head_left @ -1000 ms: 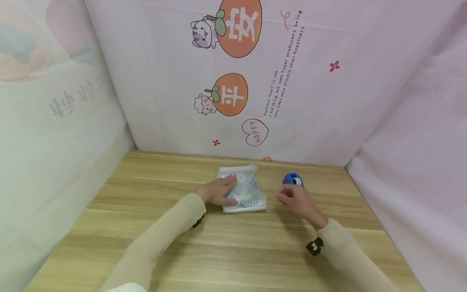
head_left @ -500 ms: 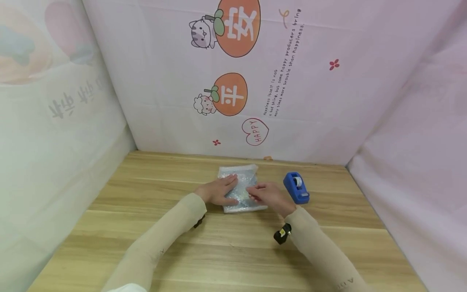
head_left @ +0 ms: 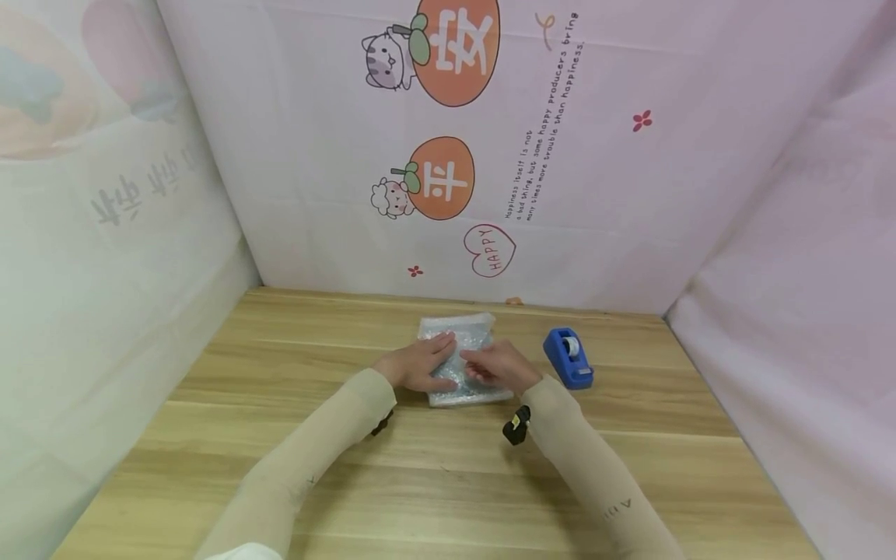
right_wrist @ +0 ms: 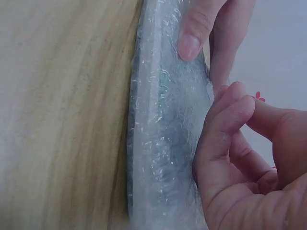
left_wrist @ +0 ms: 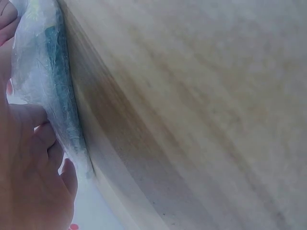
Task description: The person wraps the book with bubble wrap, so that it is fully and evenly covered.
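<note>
A flat bubble-wrapped package [head_left: 456,398] lies on the table, something blue-grey showing through the wrap. My left hand [head_left: 418,365] rests on its left part with fingers spread; the left thumb [right_wrist: 191,45] touches the wrap in the right wrist view. Over the package's right part is my right hand [head_left: 500,365], its fingers curled. Its thumb and fingertips come together in the right wrist view, close against the bubble wrap [right_wrist: 168,158]; I cannot tell whether a thin piece is pinched between them. To the right stands a blue tape dispenser [head_left: 568,359] with a roll in it.
The wooden table [head_left: 420,482] ends at a printed cloth wall [head_left: 336,233] behind the package. Cloth also hangs at the left and right sides. Black wrist cameras [head_left: 516,426] sit under the sleeves.
My right hand has moved left from in front of the tape dispenser to over the package, uncovering the dispenser. The left hand and the package have stayed in place.
</note>
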`<state>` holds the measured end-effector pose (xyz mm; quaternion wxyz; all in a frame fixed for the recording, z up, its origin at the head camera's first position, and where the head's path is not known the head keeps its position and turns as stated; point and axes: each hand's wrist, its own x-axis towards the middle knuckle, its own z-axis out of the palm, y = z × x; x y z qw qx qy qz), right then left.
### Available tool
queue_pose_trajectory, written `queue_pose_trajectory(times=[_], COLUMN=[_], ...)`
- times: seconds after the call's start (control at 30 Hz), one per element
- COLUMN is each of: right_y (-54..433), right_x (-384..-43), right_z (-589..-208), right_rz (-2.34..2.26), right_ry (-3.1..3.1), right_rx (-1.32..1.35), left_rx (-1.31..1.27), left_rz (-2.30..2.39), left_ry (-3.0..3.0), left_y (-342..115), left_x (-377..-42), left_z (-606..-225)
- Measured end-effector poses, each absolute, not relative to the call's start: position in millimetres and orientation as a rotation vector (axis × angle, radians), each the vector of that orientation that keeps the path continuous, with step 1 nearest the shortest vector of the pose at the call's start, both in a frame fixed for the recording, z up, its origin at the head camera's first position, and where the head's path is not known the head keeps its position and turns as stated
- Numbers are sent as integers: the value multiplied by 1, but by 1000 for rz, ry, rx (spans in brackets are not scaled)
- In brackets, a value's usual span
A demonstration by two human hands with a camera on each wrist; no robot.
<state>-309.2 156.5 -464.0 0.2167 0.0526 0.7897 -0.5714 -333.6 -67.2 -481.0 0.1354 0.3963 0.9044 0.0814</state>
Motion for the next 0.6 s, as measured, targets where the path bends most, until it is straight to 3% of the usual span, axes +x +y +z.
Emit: queue_pose_trajectory(times=[0.6], right_y=[143], right_x=[-320], right_z=[-466], right_rz=[-1532], right_ry=[2230], right_rx=[255], left_rx=[1141], left_rz=[249], left_ry=[2626], left_y=[-67], left_x=[-333], left_z=[-482])
